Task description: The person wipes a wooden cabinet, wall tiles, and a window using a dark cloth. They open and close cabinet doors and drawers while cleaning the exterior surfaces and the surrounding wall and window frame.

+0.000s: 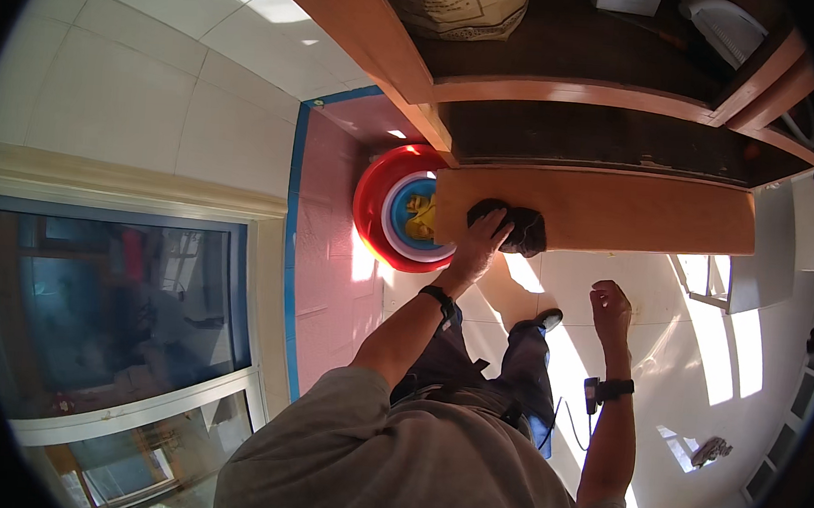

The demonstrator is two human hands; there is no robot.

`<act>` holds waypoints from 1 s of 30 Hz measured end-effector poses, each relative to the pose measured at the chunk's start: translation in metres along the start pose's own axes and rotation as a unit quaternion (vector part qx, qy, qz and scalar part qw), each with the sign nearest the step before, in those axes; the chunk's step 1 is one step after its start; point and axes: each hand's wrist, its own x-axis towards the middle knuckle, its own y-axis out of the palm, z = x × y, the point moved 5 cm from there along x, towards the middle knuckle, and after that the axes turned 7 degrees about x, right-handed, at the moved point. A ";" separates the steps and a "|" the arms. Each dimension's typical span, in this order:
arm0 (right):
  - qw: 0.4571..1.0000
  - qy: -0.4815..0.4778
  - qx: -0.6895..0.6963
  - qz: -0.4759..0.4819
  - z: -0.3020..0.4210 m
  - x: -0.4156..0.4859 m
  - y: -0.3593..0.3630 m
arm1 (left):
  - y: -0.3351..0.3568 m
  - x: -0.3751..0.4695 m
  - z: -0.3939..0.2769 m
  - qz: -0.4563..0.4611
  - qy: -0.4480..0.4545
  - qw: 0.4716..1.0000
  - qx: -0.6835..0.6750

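My left hand (479, 248) lies over a dark, crumpled, cloth-like item (526, 232), its fingers curled onto it. The item rests on an orange-brown wooden panel (636, 213) at the front of a cabinet. What lies beneath my palm is hidden. My right hand (611, 307) hangs in the air to the right, below the panel's front edge. Its fingers are curled in, and I see nothing in them. Each wrist wears a black strap with a small device.
Nested red, white and blue basins (372, 202) hold yellow cloth (421, 219), left of the panel. A paper sack (460, 6) stands on the shelf above. A grey metal-framed piece (762, 282) sits right. A crumpled rag (712, 452) lies on the tiled floor. A window (127, 305) is left.
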 end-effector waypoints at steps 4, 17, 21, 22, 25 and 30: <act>1.000 -0.013 -0.015 0.022 0.038 0.036 0.066 | -0.019 -0.021 0.046 -0.008 -0.017 0.999 -0.032; 0.991 -0.010 -0.135 0.009 0.043 0.084 0.229 | -0.244 -0.117 0.290 -0.140 -0.296 0.942 -0.071; 0.992 0.006 -0.123 0.001 0.047 0.087 0.230 | -0.475 -0.099 0.337 -0.291 -0.201 0.918 0.180; 0.992 0.024 -0.121 -0.002 0.048 0.087 0.229 | -0.529 -0.093 0.330 -0.314 -0.168 0.891 0.282; 0.987 0.024 -0.159 -0.026 0.062 0.089 0.229 | -0.647 -0.074 0.301 -0.340 -0.147 0.777 0.509; 0.993 0.087 -0.075 -0.011 0.075 0.093 0.226 | -0.706 -0.036 0.307 -0.241 -0.122 0.694 0.668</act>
